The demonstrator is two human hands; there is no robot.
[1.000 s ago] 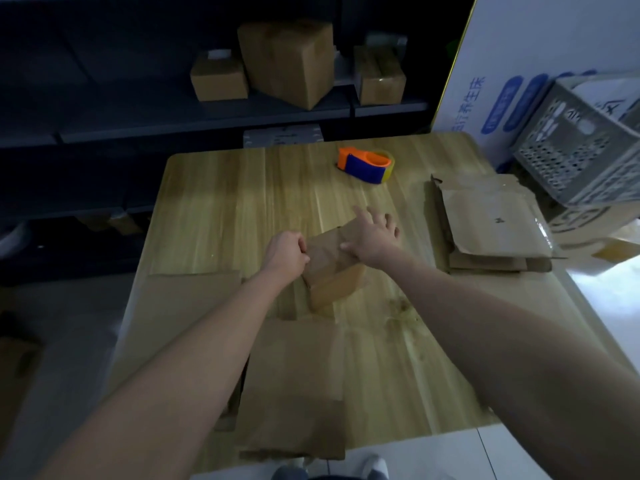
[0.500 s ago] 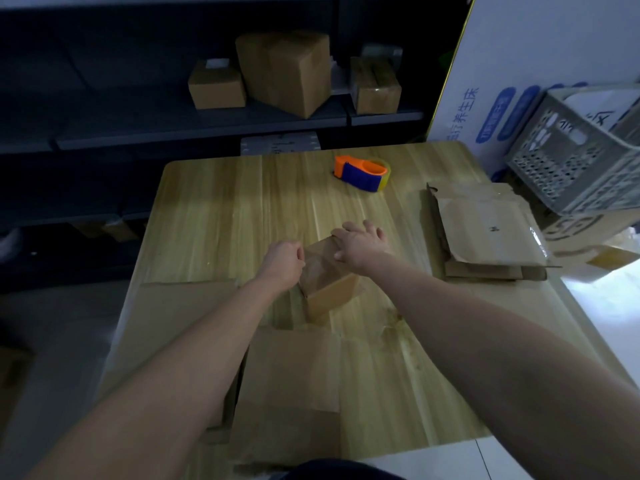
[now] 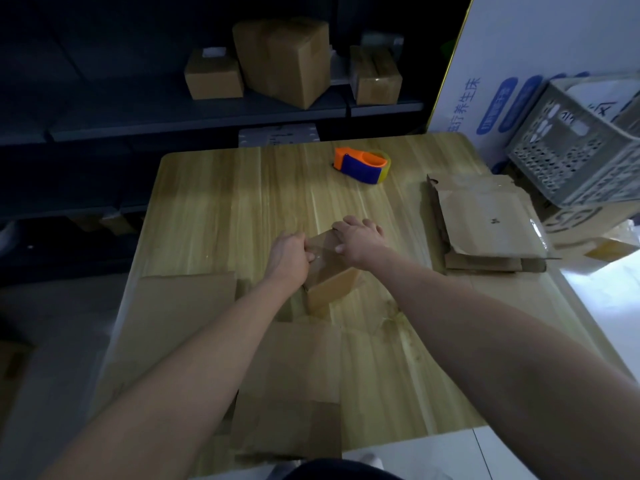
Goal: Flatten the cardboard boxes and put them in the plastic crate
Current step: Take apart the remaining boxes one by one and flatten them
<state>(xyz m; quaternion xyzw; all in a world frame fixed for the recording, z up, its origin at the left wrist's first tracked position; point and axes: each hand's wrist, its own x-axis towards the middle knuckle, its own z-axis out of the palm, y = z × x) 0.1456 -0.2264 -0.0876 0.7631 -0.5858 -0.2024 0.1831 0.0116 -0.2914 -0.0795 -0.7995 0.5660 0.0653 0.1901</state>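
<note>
**Two hands on a small cardboard box at a wooden table**

Light wooden table (image 3: 225,209), seen from above in dim light and filling most of the view. Behind it, dark shelving (image 3: 138,123) along the far wall. At the right, a tall white panel (image 3: 519,46) with blue print. In front of that panel, just past the table's far right corner, a grey plastic crate (image 3: 571,161) with perforated walls, tilted, with something white and printed inside.

On the near part of the table, two flattened brown pieces: a flat cardboard sheet (image 3: 173,306) at the near left, and a second flat sheet (image 3: 294,375) at the near centre, partly hidden by the left forearm. Along the right side of the table, a stack of flattened boxes (image 3: 485,220), lying flat near the crate but not in it.

On the shelf, three closed boxes side by side: a large shelf box (image 3: 284,60) in the middle, with a smaller shelf box (image 3: 213,76) to its left and another (image 3: 375,76) to its right.

In the middle of the table, a small cardboard box (image 3: 329,271), standing in full shape, not yet flattened, turned at an angle to the table edges and well apart from the crate.

Left hand (image 3: 289,254) curled tight against the box's top left edge, gripping there; impossible to tell whether it holds flap or tape. Right hand (image 3: 358,240) palm down on the box top, fingers spread and reaching to the far edge, pressing rather than grasping.

Toward the far side of the table, an orange and blue tape dispenser (image 3: 362,162), apart from everything else.
</note>
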